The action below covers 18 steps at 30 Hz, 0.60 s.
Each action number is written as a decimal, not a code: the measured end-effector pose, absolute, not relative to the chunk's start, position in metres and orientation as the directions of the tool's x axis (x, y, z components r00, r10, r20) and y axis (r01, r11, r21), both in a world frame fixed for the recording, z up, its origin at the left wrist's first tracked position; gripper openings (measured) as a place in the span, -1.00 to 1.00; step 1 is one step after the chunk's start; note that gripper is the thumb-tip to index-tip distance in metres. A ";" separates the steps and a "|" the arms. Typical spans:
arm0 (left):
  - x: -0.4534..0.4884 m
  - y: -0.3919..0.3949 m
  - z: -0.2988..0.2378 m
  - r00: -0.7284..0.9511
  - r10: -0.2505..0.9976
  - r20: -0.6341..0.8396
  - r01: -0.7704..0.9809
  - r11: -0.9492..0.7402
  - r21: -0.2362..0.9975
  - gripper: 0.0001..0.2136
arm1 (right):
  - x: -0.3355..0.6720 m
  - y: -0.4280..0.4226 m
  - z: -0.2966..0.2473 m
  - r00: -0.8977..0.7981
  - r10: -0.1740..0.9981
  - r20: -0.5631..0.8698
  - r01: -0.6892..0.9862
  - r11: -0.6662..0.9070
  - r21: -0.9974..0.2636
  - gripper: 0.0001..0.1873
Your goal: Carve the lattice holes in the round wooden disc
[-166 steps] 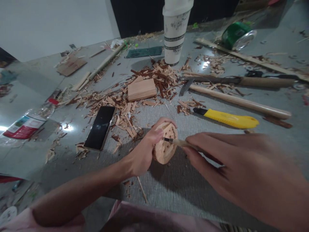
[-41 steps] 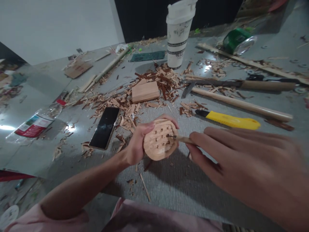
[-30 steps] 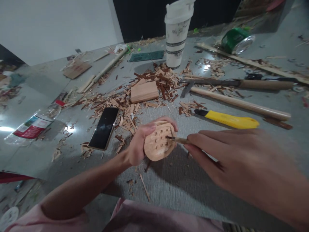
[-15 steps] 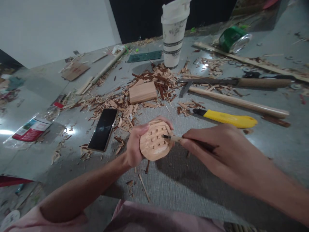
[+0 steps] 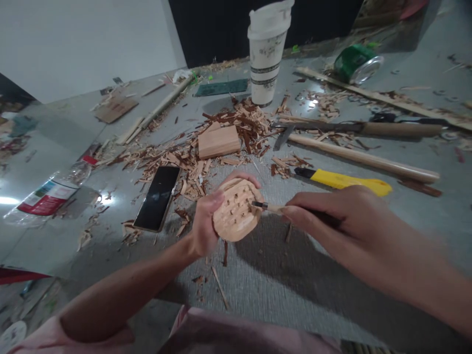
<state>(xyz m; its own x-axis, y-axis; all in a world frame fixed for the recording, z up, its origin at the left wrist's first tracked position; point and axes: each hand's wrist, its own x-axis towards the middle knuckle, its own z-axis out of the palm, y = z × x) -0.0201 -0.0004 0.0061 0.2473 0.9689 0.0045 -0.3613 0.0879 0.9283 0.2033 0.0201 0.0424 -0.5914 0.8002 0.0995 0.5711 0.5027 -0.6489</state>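
Note:
Around the left edge of a rounded, pale carved wooden piece (image 5: 236, 219), my left hand (image 5: 206, 221) is closed, with the thumb on top and the fingers behind. Several small dark pits dot the face of the piece. My right hand (image 5: 339, 221) pinches a small paintbrush (image 5: 273, 208) with a light wooden handle, a metal ferrule and a dark tip. That tip lies at the right part of the piece's face; whether it touches, I cannot tell. A yellow utility knife (image 5: 346, 181) lies just beyond my right hand.
Wood shavings (image 5: 243, 115) surround a wooden block (image 5: 219, 141). A phone (image 5: 157, 197) and a plastic bottle (image 5: 55, 191) lie left. Behind stand a paper cup (image 5: 266, 64) and a tipped green can (image 5: 352, 63). A hammer-like tool's handle (image 5: 368, 157) stretches across the right.
The wooden piece has tilted slightly in my left hand and risen a little. My right hand and the brush have shifted slightly right.

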 end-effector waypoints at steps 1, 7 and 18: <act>-0.020 0.000 0.007 0.250 0.968 0.005 -0.347 0.085 0.934 -0.51 | 0.203 0.020 0.042 -0.594 0.798 0.103 0.568 0.507 -0.648 -0.49; -0.019 0.001 0.001 0.258 0.960 0.111 -0.316 -0.025 0.948 -0.48 | 0.203 0.020 0.040 -0.607 0.783 0.139 0.549 0.540 -0.638 -0.63; -0.026 -0.006 -0.008 0.280 0.950 0.138 -0.194 -0.085 0.977 -0.52 | 0.204 0.018 0.037 -0.633 0.764 0.125 0.576 0.572 -0.584 -0.50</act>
<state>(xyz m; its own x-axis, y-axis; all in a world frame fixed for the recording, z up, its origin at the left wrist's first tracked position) -0.0260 -0.0058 -0.0084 0.2798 0.9501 0.1379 -0.1942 -0.0847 0.9773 0.2036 0.0177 0.0373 -0.6330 0.7640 0.1250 0.5757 0.5725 -0.5838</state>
